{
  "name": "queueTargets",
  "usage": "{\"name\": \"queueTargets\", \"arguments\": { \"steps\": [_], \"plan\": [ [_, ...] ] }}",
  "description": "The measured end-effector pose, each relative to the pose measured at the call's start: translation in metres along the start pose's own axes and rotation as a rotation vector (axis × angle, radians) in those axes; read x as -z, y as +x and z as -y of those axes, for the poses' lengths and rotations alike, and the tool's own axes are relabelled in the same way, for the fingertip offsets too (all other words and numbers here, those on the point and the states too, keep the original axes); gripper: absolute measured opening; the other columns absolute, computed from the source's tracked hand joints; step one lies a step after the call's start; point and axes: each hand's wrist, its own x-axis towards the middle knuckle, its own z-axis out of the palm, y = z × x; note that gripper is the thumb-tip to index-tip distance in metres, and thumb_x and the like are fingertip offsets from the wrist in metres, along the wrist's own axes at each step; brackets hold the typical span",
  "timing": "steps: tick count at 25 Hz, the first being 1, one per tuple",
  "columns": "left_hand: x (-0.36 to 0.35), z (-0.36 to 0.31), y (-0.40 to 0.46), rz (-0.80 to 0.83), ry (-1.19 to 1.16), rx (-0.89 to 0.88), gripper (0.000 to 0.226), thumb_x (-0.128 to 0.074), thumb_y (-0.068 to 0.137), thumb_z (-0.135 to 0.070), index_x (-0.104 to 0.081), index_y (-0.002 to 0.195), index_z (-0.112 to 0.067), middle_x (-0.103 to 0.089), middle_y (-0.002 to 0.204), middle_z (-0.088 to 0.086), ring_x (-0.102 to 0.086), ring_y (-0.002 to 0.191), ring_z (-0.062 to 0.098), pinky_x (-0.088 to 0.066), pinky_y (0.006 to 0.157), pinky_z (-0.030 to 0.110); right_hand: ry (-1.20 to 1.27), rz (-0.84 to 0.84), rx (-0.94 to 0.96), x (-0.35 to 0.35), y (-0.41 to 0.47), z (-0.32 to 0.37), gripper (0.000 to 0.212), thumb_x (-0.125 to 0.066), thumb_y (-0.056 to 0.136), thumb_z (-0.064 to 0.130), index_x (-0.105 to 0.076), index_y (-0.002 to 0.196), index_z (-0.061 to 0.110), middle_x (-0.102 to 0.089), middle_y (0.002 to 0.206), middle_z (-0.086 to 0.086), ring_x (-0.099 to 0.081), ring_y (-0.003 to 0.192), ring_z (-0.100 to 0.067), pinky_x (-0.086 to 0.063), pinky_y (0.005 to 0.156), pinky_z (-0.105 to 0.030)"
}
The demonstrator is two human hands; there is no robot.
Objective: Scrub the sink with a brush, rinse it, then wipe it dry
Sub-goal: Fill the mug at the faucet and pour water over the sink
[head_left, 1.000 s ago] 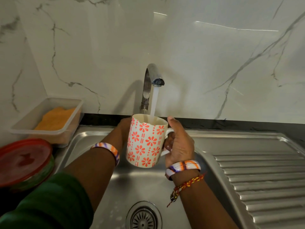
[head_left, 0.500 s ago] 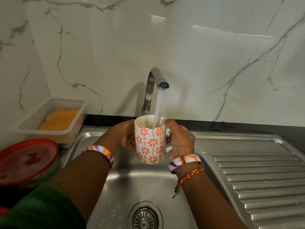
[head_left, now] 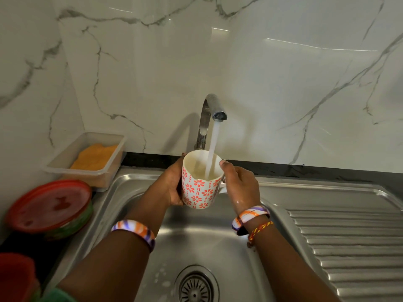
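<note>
Marble backs the sink (head_left: 135, 192); both hands, left hand (head_left: 172, 186) and right hand (head_left: 239, 186), clasp the mug (head_left: 199, 188), now tilted under the tap (head_left: 212, 110), filling: rinse water.

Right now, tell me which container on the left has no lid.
The clear rectangular plastic tub holding the orange cloth, against the wall; the round container nearer has a red lid.

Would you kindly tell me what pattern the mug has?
White mug with orange-red flowers and dashes, seen in the head view.

white mug (head_left: 199, 190) with orange-red flowers, red lid (head_left: 49, 207), white grey-veined marble wall (head_left: 261, 83)
</note>
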Motion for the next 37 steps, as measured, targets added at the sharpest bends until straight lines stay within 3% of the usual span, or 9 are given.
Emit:
{"name": "queueTargets", "arguments": {
  "steps": [3,8,12,16,22,26,29,33,37],
  "plan": [
    [0.003,0.008,0.002,0.127,-0.027,0.000,0.072,-0.039,0.076,-0.076,-0.064,0.100,-0.013,-0.066,0.101,0.019,-0.059,0.096,0.038,-0.043,0.087,0.051,-0.007,-0.006,-0.025,0.001,0.006,-0.003,0.045,-0.051,0.090,0.042,-0.058,0.059,0.010,-0.061,0.072,-0.007,-0.061,0.075,-0.024,-0.056,0.076,-0.037],
    [0.005,0.019,-0.012,0.182,-0.006,-0.014,0.067,-0.060,0.064,-0.061,-0.060,0.112,-0.015,-0.064,0.110,0.019,-0.057,0.104,0.038,-0.046,0.086,0.051,0.104,-0.002,-0.109,0.003,0.012,-0.002,0.044,-0.061,0.081,0.041,-0.059,0.053,0.007,-0.062,0.063,-0.010,-0.062,0.070,-0.030,-0.057,0.075,-0.050],
    [0.004,0.018,-0.016,0.086,0.003,-0.085,0.044,-0.054,0.078,-0.050,-0.061,0.105,-0.016,-0.063,0.103,0.017,-0.057,0.097,0.035,-0.046,0.081,0.048,-0.210,0.110,0.075,0.015,0.012,0.004,0.050,-0.052,0.087,0.045,-0.069,0.069,0.001,-0.068,0.072,-0.013,-0.061,0.069,-0.027,-0.052,0.072,-0.035],
    [0.003,0.011,-0.017,0.046,0.088,-0.122,0.045,-0.053,0.080,-0.049,-0.060,0.109,-0.015,-0.064,0.101,0.016,-0.058,0.093,0.033,-0.047,0.075,0.043,-0.457,0.275,0.100,0.023,0.009,0.004,0.053,-0.047,0.088,0.047,-0.047,0.047,0.014,-0.048,0.051,-0.001,-0.042,0.051,-0.017,-0.031,0.054,-0.024],
    [0.000,0.008,-0.002,0.061,0.142,-0.068,0.070,-0.036,0.080,-0.072,-0.059,0.107,-0.012,-0.062,0.112,0.018,-0.057,0.102,0.036,-0.043,0.085,0.050,0.075,0.270,-0.299,0.023,0.007,0.007,0.024,-0.059,0.085,0.035,-0.050,0.071,0.017,-0.047,0.066,0.001,-0.042,0.064,-0.013,-0.035,0.066,-0.030],
    [0.002,-0.003,0.017,-0.054,0.355,-0.084,0.065,-0.031,0.089,-0.063,-0.050,0.120,-0.010,-0.057,0.114,0.014,-0.052,0.104,0.033,-0.042,0.087,0.046,0.390,0.216,-0.443,0.027,0.004,-0.002,0.019,-0.062,0.085,0.029,-0.056,0.093,0.013,-0.050,0.076,0.000,-0.048,0.075,-0.015,-0.037,0.081,-0.036],
    [-0.006,-0.016,0.031,-0.171,0.553,-0.223,0.050,-0.044,0.093,-0.048,-0.054,0.118,-0.006,-0.060,0.104,0.011,-0.057,0.096,0.028,-0.049,0.083,0.040,0.362,0.178,-0.423,0.024,0.008,-0.009,0.016,-0.063,0.084,0.032,-0.059,0.085,0.016,-0.053,0.076,0.002,-0.048,0.073,-0.013,-0.040,0.087,-0.040],
    [-0.025,-0.026,0.045,-0.301,0.784,-0.275,0.026,-0.052,0.094,-0.027,-0.056,0.094,-0.001,-0.056,0.077,0.009,-0.054,0.064,0.020,-0.046,0.054,0.026,0.324,0.136,-0.387,0.021,0.008,-0.007,0.018,-0.061,0.085,0.033,-0.055,0.077,0.018,-0.053,0.075,0.003,-0.048,0.071,-0.012,-0.041,0.086,-0.038],
    [-0.034,-0.030,0.050,-0.309,0.674,-0.247,0.038,-0.051,0.094,-0.018,-0.050,0.124,0.006,-0.058,0.115,0.022,-0.060,0.086,0.031,-0.045,0.052,0.025,0.373,0.107,-0.364,0.022,0.005,-0.006,0.023,-0.059,0.087,0.032,-0.050,0.069,0.020,-0.051,0.072,0.003,-0.046,0.068,-0.010,-0.035,0.079,-0.036]
  ]
}}
